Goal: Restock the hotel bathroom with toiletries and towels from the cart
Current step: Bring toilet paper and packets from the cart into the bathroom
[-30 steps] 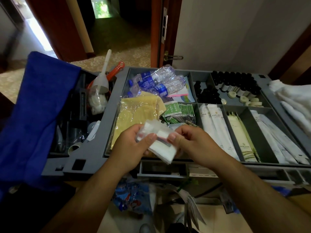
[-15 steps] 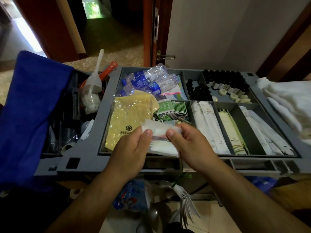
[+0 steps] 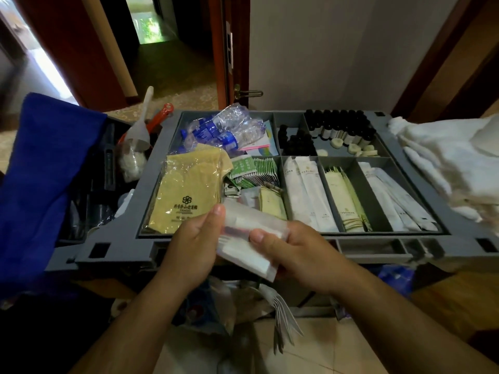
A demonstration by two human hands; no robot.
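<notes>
Item: small stack of translucent white toiletry packets (image 3: pixel 244 234), over the near edge of the grey cart tray (image 3: pixel 121 233), pinched between left hand (image 3: pixel 194 247) and right hand (image 3: pixel 299 252), both thumbs pressing on top.

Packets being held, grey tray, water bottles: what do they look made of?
Packets: probably thin plastic film, translucent and slightly glossy; white contents show through and the film creases.
Tray: seemingly hard moulded plastic, matte grey; uniform colour, with moulded slots and dividers.
Bottles: thin clear plastic, glossy; crinkled walls catch highlights and carry blue labels.
</notes>
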